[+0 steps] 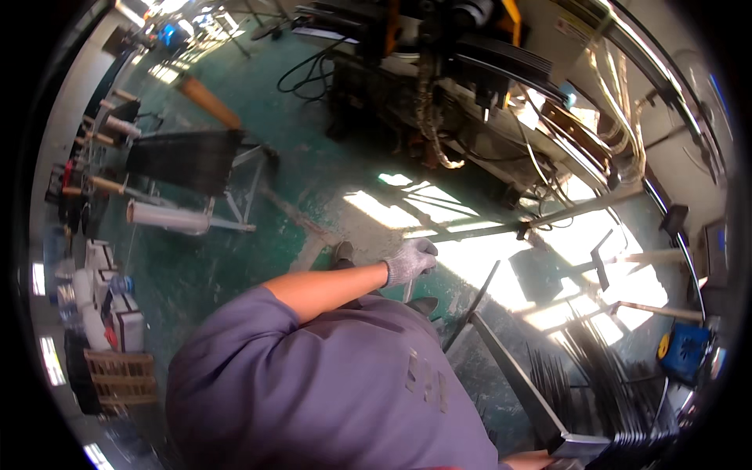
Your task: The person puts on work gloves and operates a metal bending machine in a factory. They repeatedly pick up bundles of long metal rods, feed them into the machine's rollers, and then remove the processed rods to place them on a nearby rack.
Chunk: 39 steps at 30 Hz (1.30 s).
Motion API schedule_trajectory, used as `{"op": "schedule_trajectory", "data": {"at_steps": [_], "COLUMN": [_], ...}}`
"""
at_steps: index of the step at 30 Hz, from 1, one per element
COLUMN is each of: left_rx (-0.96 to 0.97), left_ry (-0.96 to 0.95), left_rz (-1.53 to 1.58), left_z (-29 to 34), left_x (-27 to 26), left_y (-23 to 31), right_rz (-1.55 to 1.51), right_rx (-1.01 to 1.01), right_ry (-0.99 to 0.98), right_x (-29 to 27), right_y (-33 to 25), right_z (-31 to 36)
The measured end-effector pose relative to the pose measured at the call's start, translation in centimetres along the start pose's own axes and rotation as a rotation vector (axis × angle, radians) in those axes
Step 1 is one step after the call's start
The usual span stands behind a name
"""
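My left hand (411, 262), in a grey knitted glove, is in front of my body above the floor. Its fingers are curled in, and nothing shows in them. My right hand (529, 460) is only partly in view at the bottom edge, beside the end of a grey metal frame (517, 368). Its fingers are hidden, so I cannot see whether it grips the frame. Many thin dark metal strips (599, 356) stand close together beside that frame, at the lower right.
A large machine (439, 86) with cables and a chain fills the far side. At the left stand a dark-topped stand (188, 160), a clear-wrapped roll (166, 217), white bags (125, 325) and a wooden crate (121, 376). A blue box (685, 351) is at far right.
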<state>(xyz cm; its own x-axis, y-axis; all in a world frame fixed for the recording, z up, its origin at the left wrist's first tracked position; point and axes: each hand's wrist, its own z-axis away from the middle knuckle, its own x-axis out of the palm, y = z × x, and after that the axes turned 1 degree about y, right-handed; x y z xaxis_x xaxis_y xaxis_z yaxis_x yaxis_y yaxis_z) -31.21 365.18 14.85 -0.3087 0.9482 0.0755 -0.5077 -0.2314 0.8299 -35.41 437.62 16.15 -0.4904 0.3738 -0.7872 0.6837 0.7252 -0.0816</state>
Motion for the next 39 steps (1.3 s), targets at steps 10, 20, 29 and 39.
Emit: {"op": "schedule_trajectory", "data": {"at_steps": [10,20,29,39], "left_rx": [-0.014,0.486,0.235,-0.098], "left_ry": [0.462,1.326,1.948,1.829], "left_rz": [0.311,0.336,-0.341,-0.116], "left_z": [6.4,22.7,34.6,35.3], "left_x": [-24.2,-54.1,-70.8,-78.1], "left_y": [-4.0,-5.3,0.4,-2.0], "right_rz": [0.321,-0.695,-0.638,-0.333], "right_rx": [-1.214,-1.466,-2.152,-2.449], "right_ry": [-1.213,-1.124,-1.357,-1.198], "right_x": [-6.2,-29.4,-47.6,-52.1], "right_y": [-31.7,-67.4,-73.6,-75.0], "right_z": [36.1,57.5,88.3,113.2]}}
